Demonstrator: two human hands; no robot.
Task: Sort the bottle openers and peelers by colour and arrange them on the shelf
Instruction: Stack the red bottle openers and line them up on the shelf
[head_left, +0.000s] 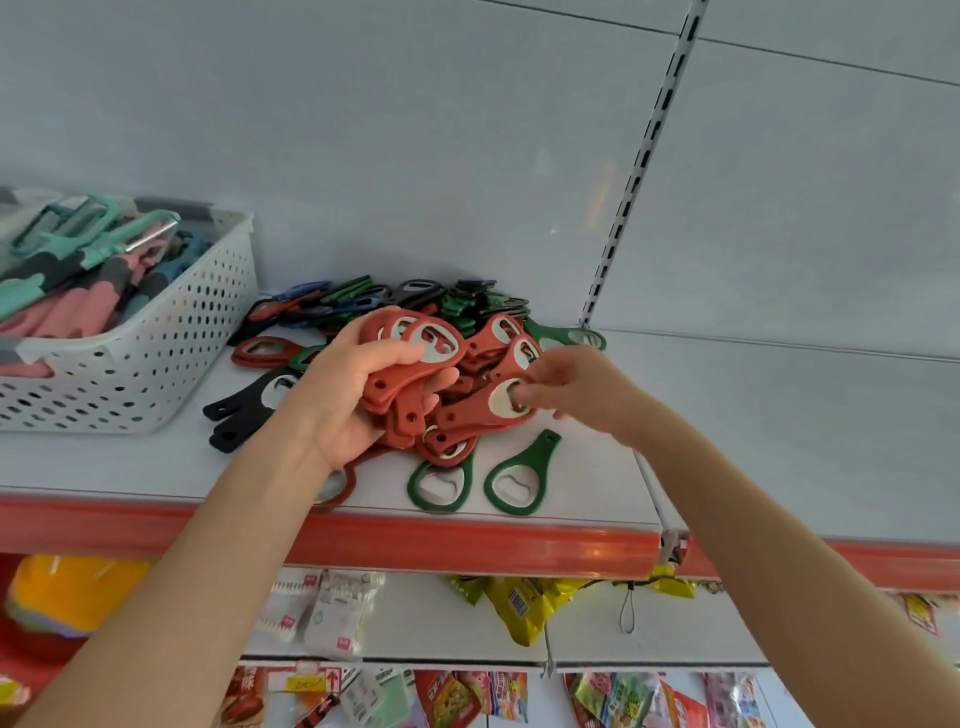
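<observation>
Head view: both hands are working over the pile (467, 306) on the shelf (597, 478).
Left hand (343, 400) is gripping a red stack (400, 395); right hand (571, 389) is pinching one red opener (462, 413) with its fingers (535, 374).

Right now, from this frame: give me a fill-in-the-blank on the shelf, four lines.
1. The left hand grips a stack of openers, all ____.
2. The right hand pinches just ____ red opener.
3. The peelers lie in a white ____.
4. Two green openers lie near the shelf, at its ____ edge.

Missing words: red; one; basket; front.
</observation>
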